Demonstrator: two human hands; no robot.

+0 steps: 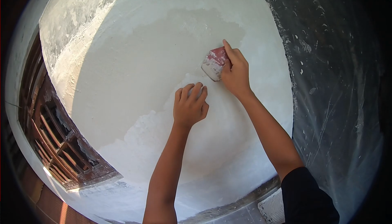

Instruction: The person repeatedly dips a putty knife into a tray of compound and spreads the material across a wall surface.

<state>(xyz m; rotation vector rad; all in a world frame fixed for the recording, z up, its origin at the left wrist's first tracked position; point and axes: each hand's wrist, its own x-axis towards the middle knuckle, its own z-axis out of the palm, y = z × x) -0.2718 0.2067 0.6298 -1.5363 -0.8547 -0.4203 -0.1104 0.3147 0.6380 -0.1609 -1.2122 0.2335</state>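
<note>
My right hand (236, 70) grips a red putty scraper (215, 62), its blade smeared with white putty and lying against the wall (134, 72). The index finger stretches along the scraper's upper edge. Lower and to the left, my left hand (190, 106) has its fingers curled close to the wall. A pale greyish bit shows between those fingers, but I cannot make out what it is. Around both hands the wall carries a broad, darker grey coat of putty with an uneven edge, against whiter plaster below and above.
A brown wooden window or vent frame with slats (65, 146) stands at the left. Dark plastic sheeting (330, 93), spotted with white, hangs along the right side. At the bottom right, a pale textured block (271, 207) lies by the wall's foot.
</note>
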